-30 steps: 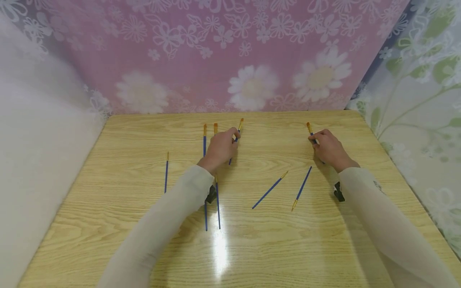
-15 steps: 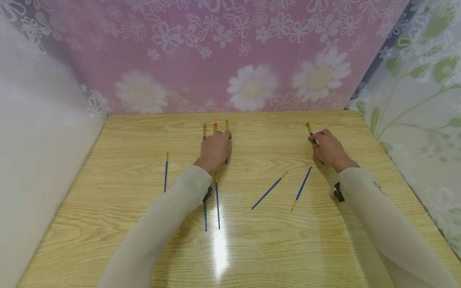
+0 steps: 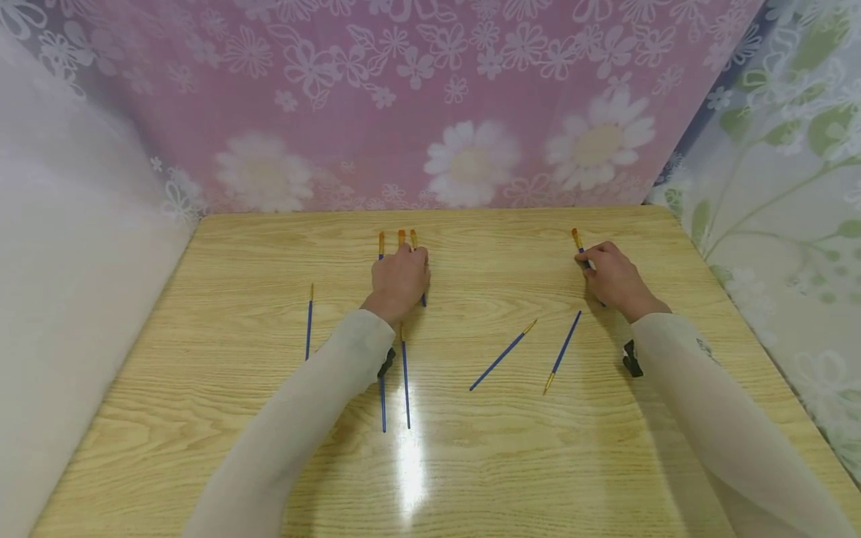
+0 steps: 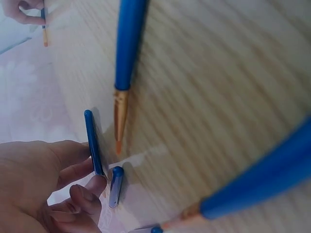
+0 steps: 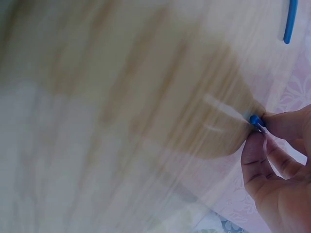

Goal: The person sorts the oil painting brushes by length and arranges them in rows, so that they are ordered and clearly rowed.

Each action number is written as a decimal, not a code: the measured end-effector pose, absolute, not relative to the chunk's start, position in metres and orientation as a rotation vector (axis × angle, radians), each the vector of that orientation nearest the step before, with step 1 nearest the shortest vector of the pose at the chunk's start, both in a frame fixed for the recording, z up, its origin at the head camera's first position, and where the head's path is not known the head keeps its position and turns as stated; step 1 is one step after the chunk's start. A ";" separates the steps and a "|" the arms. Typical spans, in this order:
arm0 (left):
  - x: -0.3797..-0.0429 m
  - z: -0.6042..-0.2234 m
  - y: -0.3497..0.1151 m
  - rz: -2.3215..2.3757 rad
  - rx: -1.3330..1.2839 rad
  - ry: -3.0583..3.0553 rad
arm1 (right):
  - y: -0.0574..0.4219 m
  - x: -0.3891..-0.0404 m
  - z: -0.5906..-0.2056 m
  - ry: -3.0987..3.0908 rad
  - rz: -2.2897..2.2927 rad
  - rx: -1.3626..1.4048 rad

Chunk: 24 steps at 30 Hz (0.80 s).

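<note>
In the head view my left hand [image 3: 400, 282] is at the back middle of the table. Its fingers pinch a blue-handled paintbrush [image 3: 414, 240], slightly tilted, bristles away from me. Two more upright-lying paintbrushes, the left one [image 3: 381, 245] and the middle one [image 3: 401, 237], lie partly under that hand. The left wrist view shows the held brush's blue handle [image 4: 92, 138] against the fingers. Farther right, my right hand [image 3: 620, 282] pinches another paintbrush [image 3: 578, 240] between thumb and fingers. The right wrist view catches only the blue end [image 5: 254, 120] of it.
A thin paintbrush [image 3: 310, 321] lies left of the left forearm, and another [image 3: 406, 373] beside it on the right. Two slanted paintbrushes, one [image 3: 503, 356] and one [image 3: 563, 351], lie between the arms on the wooden table [image 3: 511, 463]. Floral cloth [image 3: 377, 112] hangs behind.
My left hand has brought its paintbrush leftward, close beside the middle brush, and the bristle end has swung left. My right hand has stayed in place with its brush.
</note>
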<state>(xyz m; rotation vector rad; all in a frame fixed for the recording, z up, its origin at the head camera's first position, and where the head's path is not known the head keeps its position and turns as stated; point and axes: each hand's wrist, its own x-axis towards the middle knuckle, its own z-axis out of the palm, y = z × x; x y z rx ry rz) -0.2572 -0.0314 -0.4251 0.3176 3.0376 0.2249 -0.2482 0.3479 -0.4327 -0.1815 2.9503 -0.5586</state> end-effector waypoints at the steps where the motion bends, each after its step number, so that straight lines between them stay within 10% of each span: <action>1: -0.257 -0.425 -0.032 0.225 0.314 3.035 | 0.348 -0.248 -0.433 2.951 -0.559 -0.181; 24: -0.253 -0.426 -0.039 0.459 0.348 3.015 | 0.347 -0.248 -0.434 2.960 -0.570 -0.183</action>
